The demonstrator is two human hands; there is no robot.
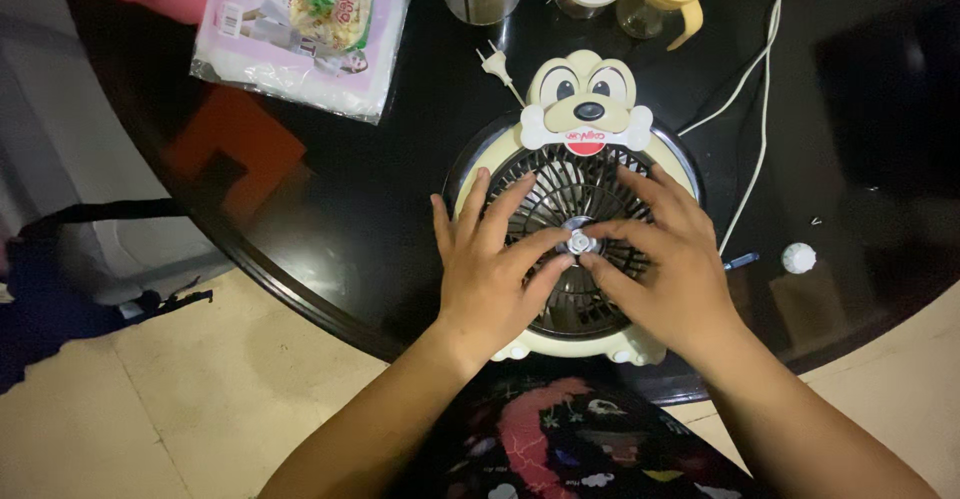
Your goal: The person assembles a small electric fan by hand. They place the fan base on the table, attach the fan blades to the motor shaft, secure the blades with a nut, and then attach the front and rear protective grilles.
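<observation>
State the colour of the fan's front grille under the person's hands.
Black: the fan's grille is dark against its cream body, seen best in the head view.

So both your arms are bare all the way up, no sleeves showing anywhere in the shot. Your left hand [497,277] and right hand [665,271] have nothing on them either: no rings, no watch, no bracelet, no gloves. Nails look short and plain. Only clothing I can spot is down at the bottom between your arms, a dark garment [560,439] printed with a big pinkish-red blotch and little pale shapes scattered around it.
</observation>
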